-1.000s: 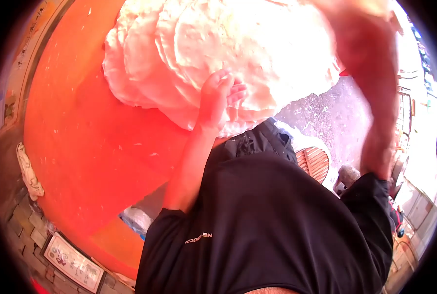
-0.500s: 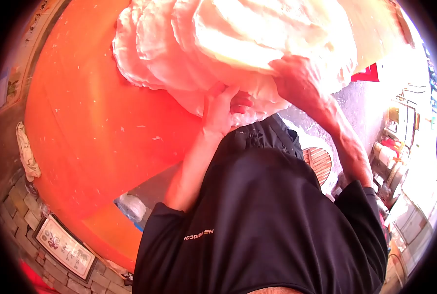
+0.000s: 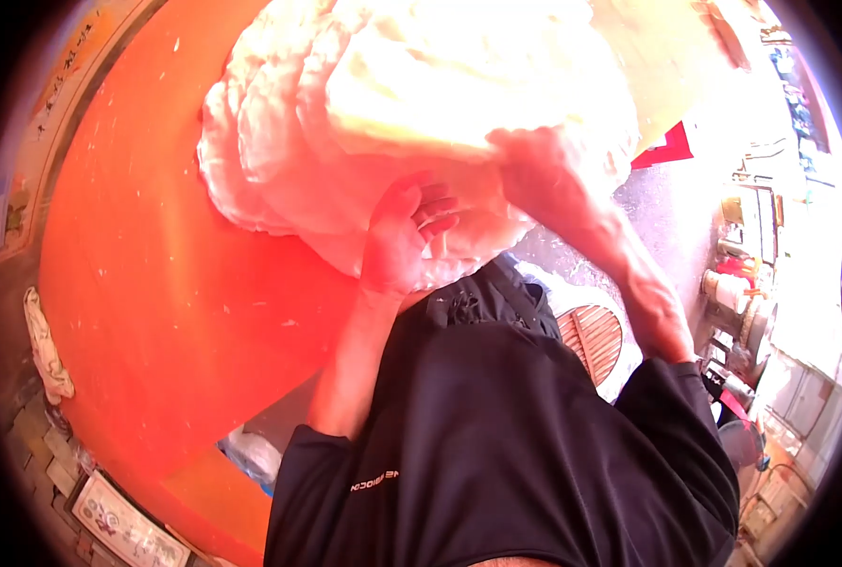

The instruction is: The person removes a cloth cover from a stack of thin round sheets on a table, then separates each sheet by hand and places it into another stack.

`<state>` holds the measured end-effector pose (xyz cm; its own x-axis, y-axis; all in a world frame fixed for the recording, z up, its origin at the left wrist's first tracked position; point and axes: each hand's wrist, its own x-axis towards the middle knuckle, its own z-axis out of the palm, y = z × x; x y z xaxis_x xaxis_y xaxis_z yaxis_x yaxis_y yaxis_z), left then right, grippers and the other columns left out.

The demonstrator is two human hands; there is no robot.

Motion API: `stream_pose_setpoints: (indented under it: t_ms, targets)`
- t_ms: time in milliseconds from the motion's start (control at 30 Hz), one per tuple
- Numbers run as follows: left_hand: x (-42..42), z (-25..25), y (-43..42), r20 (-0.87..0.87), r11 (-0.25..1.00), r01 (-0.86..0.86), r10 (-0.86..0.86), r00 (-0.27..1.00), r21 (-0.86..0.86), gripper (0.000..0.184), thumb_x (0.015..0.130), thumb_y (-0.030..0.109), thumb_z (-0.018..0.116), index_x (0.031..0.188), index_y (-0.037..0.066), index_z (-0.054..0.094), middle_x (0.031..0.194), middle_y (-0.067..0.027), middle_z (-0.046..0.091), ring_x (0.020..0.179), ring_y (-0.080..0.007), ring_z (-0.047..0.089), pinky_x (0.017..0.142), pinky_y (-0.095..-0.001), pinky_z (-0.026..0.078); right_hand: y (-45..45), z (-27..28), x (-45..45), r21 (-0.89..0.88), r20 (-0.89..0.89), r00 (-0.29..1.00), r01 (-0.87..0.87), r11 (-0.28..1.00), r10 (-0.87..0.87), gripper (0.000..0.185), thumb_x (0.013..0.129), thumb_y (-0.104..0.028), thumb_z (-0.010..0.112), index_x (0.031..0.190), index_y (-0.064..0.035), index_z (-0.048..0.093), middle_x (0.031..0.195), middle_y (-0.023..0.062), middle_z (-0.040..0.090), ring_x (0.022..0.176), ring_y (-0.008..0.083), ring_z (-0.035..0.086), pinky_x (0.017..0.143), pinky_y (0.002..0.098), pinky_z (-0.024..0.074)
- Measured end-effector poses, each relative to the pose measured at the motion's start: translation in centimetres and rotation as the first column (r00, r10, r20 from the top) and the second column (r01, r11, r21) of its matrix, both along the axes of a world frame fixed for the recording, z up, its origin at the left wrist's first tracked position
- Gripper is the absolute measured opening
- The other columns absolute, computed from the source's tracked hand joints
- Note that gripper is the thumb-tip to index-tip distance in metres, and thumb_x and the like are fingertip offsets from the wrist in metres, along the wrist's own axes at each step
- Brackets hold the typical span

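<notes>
A pile of overlapping pale, soft, thin sheets (image 3: 279,142) with ragged edges lies on the orange table (image 3: 175,283). Glare washes out much of its top. At the near edge of the pile, my left hand (image 3: 397,236) is turned palm up, its fingers apart and slightly bent, with nothing visible in them. Farther right, my right hand (image 3: 544,175) is closed at the edge of the uppermost sheet (image 3: 411,94), thumb and fingers pinching it. Bright light blurs those fingertips.
A framed sign (image 3: 123,520) stands on the brick floor at the lower left. Beside the table's left edge hangs a pale cloth (image 3: 48,345). A round slatted wooden piece (image 3: 593,340) is near my right side. Cluttered equipment (image 3: 747,293) stands farther right.
My view has shifted, so the pile appears lower and farther left. My left hand has turned palm up and its fingers have opened. My right hand stays at the top sheet's edge.
</notes>
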<state>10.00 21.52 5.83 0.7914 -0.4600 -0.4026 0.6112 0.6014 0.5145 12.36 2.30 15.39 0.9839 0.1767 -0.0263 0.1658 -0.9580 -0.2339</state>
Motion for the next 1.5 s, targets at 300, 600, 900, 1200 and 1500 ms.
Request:
stream_pose_setpoints:
  t_ms: [300, 600, 900, 1200, 1500]
  targets:
    - [0.4, -4.2, -0.4, -0.004, 0.997, -0.010, 0.010, 1.000, 0.076, 0.040, 0.093, 0.028, 0.051, 0.127, 0.008, 0.048, 0.114, -0.0088, 0.061, 0.098, -0.0210, 0.061, 0.087, -0.0363, 0.047, 0.8, 1.4, 0.8, 0.161, -0.144, 0.969, -0.177, 0.971, 0.201, 0.012, 0.070, -0.012, 0.060, 0.064, -0.0034, 0.063, 0.058, 0.0165, 0.059, 0.054, 0.0262, 0.063, 0.051, 0.0368, 0.0500]
    - [0.8, -4.3, -0.8, -0.050, 0.972, -0.007, 0.020, 0.999, 0.237, 0.034, 0.098, 0.024, 0.045, 0.126, 0.005, 0.045, 0.111, -0.0137, 0.060, 0.103, -0.0265, 0.062, 0.084, -0.0379, 0.051, -13.4, 13.1, 6.7, 0.156, -0.066, 0.995, 0.090, 0.984, -0.080, 0.012, 0.076, -0.013, 0.058, 0.076, -0.0024, 0.063, 0.068, 0.0141, 0.061, 0.062, 0.0232, 0.063, 0.058, 0.0343, 0.0507]
    - [1.9, -1.1, -4.2, 0.016, 0.922, -0.035, 0.031, 0.999, 0.385, 0.039, 0.095, 0.019, 0.056, 0.125, -0.001, 0.043, 0.108, -0.0146, 0.059, 0.100, -0.0240, 0.063, 0.079, -0.0328, 0.053, -23.9, 11.4, 6.8, 0.403, -0.163, 0.948, 0.317, 0.858, -0.274, 0.017, 0.081, -0.014, 0.056, 0.089, -0.0015, 0.062, 0.079, 0.0117, 0.063, 0.071, 0.0202, 0.064, 0.064, 0.0318, 0.0513]
    - [3.7, 0.3, -11.9, 0.192, 0.781, -0.254, 0.174, 0.966, 0.570, 0.018, 0.091, 0.010, 0.059, 0.104, -0.001, 0.052, 0.083, -0.0052, 0.060, 0.070, -0.0118, 0.060, 0.062, -0.0215, 0.050, -39.1, 9.7, 3.1, 0.679, -0.296, 0.877, 0.472, 0.563, -0.379, 0.023, 0.087, -0.015, 0.054, 0.102, -0.0005, 0.062, 0.090, 0.0093, 0.065, 0.079, 0.0172, 0.064, 0.071, 0.0293, 0.0519]
    - [6.3, 1.8, -21.3, 0.362, 0.764, -0.282, 0.069, 0.930, 0.580, 0.012, 0.093, 0.010, 0.058, 0.100, 0.001, 0.056, 0.078, -0.0028, 0.059, 0.065, -0.0096, 0.057, 0.057, -0.0217, 0.048, -54.3, 11.0, 6.7, 0.794, -0.284, 0.893, 0.423, 0.436, -0.349, 0.029, 0.091, -0.015, 0.052, 0.114, -0.0004, 0.060, 0.102, 0.0068, 0.065, 0.088, 0.0141, 0.064, 0.077, 0.0262, 0.0514]
